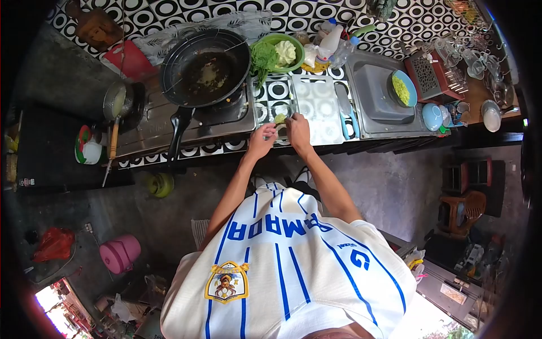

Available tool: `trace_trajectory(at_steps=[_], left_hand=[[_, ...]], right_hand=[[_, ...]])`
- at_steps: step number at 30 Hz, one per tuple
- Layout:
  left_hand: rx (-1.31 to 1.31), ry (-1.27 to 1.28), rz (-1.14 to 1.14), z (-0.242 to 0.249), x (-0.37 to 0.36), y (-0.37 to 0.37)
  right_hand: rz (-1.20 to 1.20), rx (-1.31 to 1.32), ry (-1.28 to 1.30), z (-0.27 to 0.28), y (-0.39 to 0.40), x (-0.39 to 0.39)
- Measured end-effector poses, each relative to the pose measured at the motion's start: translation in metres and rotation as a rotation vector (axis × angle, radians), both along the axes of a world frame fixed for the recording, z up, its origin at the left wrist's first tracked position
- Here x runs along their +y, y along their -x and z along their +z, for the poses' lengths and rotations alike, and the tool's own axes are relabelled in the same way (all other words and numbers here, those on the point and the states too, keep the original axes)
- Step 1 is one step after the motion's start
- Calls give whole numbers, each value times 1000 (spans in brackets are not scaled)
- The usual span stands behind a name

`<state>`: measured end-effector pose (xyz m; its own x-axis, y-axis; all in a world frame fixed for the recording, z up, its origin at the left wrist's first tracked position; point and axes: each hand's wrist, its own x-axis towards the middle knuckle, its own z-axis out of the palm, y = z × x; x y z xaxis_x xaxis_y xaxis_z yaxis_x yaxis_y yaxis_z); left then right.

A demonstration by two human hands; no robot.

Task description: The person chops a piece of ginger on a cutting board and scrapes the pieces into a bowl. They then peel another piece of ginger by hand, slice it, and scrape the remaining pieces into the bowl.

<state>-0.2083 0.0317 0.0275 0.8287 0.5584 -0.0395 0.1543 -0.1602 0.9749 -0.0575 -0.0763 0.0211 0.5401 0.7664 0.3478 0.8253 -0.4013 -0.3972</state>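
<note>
My left hand (262, 141) and my right hand (298, 133) are close together over the front edge of the tiled counter (270, 110). Both hands have curled fingers. Between the fingertips shows a small pale green piece (280, 118), perhaps a vegetable scrap. What each hand grips is too small to make out. Right of my right hand lies a pale, see-through board (316, 104), with a blue-handled knife (345, 113) beside it. Behind my hands stands a green bowl (298, 56) holding a leafy green bunch (264, 57) and a whitish vegetable (285, 53).
A black wok (206, 70) sits on the stove (240, 116) at left, its handle pointing toward me. Farther left is a small pan (117, 101). At right, the sink (367, 121) holds a grey basin (384, 107) and a blue bowl of chopped greens (401, 90). Bottles (330, 42) stand at the back.
</note>
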Motion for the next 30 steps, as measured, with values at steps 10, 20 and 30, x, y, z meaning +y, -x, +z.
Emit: trace_trajectory(at_steps=[10, 20, 30], left_hand=[[-91, -51, 59, 5, 0, -31], [-33, -235, -73, 48, 35, -76], [-55, -70, 81, 43, 32, -83]], right_hand=[[-58, 271, -129, 17, -4, -4], [-15, 1050, -325, 42, -44, 3], [-210, 1223, -443, 44, -34, 0]])
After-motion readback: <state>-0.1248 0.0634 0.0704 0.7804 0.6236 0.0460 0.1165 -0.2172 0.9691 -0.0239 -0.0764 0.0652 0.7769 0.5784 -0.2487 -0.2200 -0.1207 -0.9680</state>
